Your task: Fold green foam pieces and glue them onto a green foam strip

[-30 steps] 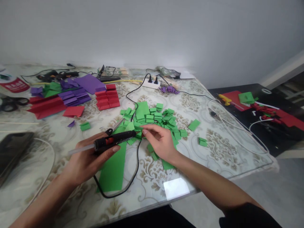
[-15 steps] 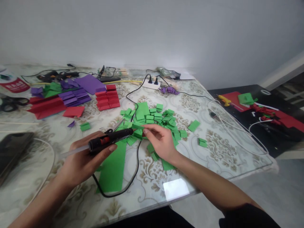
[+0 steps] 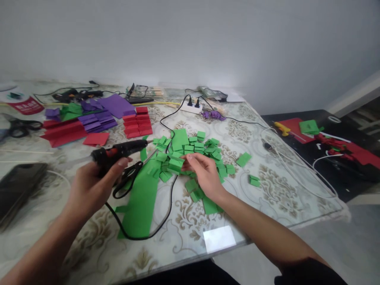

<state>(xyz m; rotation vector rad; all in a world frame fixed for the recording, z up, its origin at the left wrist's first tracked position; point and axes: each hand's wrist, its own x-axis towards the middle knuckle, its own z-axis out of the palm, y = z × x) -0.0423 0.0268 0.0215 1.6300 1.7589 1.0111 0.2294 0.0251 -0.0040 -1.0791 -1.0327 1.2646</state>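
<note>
Folded green paper is pinched in the right hand's nearly closed grip, above loose green pieces. At nine o'clock from it, the left hand wraps a black glue gun beside scissors; between twelve and one, a power strip lies on the surface.

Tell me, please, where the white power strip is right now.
In the head view, the power strip lies far back on the table, about midway across the picture, beyond the green paper pieces, with purple paper at its right end.
</note>
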